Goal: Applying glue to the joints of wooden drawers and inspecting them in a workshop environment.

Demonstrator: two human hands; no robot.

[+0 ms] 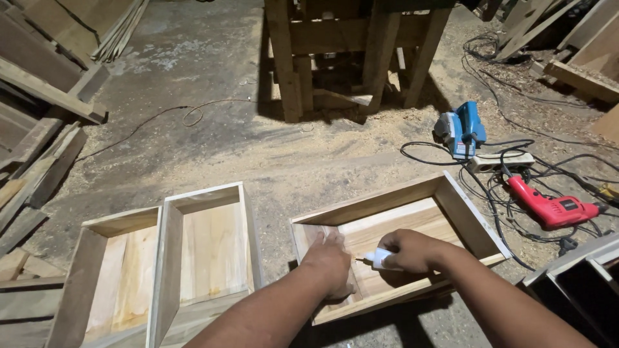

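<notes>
An open wooden box point(474, 222) lies on the floor in front of me. My left hand point(329, 261) presses flat on the box's inner bottom near its left wall. My right hand point(409, 250) is closed around a small white bottle point(379, 258), its thin nozzle pointing left toward my left hand, just above the bottom boards. Both forearms reach in from the lower edge of the view.
Two more open wooden boxes point(171, 258) stand side by side on the left. A blue power planer point(461, 129), a white power strip point(500, 161), a red drill point(548, 206) and tangled cables lie at right. Planks point(39, 129) pile at left; a wooden workbench's legs point(351, 51) stand behind. Sawdust covers the floor.
</notes>
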